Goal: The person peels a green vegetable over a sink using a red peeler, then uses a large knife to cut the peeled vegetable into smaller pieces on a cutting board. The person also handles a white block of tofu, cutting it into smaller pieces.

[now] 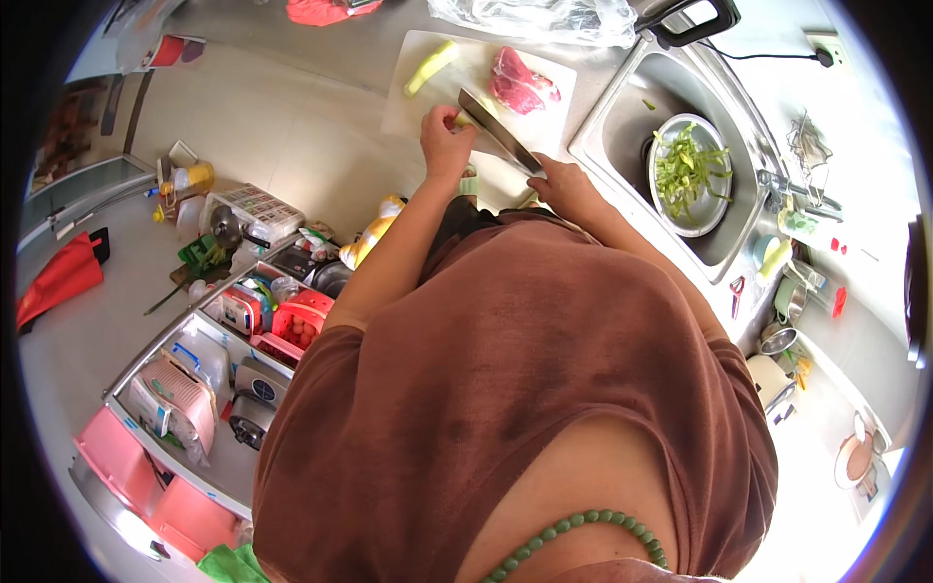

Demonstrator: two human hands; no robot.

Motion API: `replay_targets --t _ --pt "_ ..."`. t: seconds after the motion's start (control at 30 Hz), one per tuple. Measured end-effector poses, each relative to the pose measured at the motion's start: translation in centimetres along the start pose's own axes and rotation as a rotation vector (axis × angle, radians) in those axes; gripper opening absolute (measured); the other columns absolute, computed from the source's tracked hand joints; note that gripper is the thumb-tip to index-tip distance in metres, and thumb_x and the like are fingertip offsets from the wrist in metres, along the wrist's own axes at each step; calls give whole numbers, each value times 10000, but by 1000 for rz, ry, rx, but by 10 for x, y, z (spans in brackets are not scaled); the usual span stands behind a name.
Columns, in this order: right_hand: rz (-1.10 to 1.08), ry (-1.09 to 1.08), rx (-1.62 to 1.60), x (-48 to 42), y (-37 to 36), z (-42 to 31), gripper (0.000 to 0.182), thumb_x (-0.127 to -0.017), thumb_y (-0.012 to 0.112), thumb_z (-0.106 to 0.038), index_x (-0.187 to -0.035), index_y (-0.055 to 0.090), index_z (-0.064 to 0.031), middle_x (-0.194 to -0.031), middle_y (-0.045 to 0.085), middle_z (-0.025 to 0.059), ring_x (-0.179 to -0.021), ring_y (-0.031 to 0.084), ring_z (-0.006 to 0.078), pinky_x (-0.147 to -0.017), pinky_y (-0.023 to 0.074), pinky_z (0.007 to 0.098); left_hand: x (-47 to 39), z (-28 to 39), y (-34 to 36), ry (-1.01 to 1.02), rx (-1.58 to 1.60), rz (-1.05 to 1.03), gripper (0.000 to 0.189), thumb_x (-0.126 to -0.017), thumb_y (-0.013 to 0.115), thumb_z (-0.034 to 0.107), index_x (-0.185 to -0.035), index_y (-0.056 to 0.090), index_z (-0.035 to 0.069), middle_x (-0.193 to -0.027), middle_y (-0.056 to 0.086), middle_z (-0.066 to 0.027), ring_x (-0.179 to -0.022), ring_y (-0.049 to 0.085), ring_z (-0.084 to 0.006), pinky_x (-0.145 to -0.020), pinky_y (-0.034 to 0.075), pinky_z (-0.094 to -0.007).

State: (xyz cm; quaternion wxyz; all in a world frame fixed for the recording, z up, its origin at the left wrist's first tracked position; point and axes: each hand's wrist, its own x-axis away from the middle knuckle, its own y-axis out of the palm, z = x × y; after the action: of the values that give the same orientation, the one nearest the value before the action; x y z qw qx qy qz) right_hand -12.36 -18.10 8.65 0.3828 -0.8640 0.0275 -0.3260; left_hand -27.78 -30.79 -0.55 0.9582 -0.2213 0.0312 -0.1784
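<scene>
My right hand (pixel 572 191) grips the handle of a kitchen knife (pixel 500 132). Its broad blade slants up and left over a white cutting board (pixel 548 67). Just left of the blade, my left hand (pixel 446 146) pinches a small pale green vegetable piece (pixel 462 119), partly hidden by the fingers. Another pale piece (pixel 489 108) shows beyond the blade, close to the meat. A longer peeled green stalk (pixel 431 68) lies at the board's far left. Raw red meat (pixel 516 79) rests on the right half of the board.
Right of the board, a steel sink (pixel 625 86) holds a metal bowl (pixel 704 224) of cut greens (pixel 686 171). Beyond the board lie a clear plastic bag (pixel 536 18) and a black handle (pixel 703 25). Storage with a red egg basket (pixel 305 306) stands at left.
</scene>
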Motion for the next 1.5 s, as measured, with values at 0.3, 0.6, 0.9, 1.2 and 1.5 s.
replay_targets --t 0.3,0.6,0.9,1.2,1.5 --pt "60 12 -372 21 -14 4 415 -831 585 -191 -1224 510 -85 -754 660 133 -706 651 241 -672 492 339 11 19 -19 -199 64 6 371 -671 649 83 -1012 520 11 -901 575 -113 -744 585 -220 -708 481 -337" --pt "100 69 -488 26 -24 8 372 -836 598 -196 -1178 538 -61 -739 666 93 -667 645 175 -629 494 311 -1 15 -18 -75 -150 -246 330 -668 618 70 -975 504 29 -841 586 -154 -824 571 -326 -738 457 -400" --pt "140 110 -646 36 -42 3 226 -832 594 -183 -994 584 -25 -688 632 32 -522 500 79 -503 424 238 6 18 -16 -12 -138 -225 368 -697 642 91 -1016 464 41 -864 622 -111 -777 626 -217 -700 483 -313" --pt "89 125 -1114 83 -79 8 168 -855 574 -141 -962 546 -15 -715 616 49 -511 453 55 -482 394 196 -8 100 4 47 192 -459 330 -768 579 22 -1097 558 2 -937 646 -77 -824 604 -101 -733 478 -239" --pt "201 86 -1289 136 -100 85 198 -874 559 -149 -1012 520 -12 -723 606 59 -491 447 50 -449 392 191 20 160 84 192 234 -572 333 -772 580 3 -1105 570 19 -930 650 -69 -804 603 -89 -728 473 -226"
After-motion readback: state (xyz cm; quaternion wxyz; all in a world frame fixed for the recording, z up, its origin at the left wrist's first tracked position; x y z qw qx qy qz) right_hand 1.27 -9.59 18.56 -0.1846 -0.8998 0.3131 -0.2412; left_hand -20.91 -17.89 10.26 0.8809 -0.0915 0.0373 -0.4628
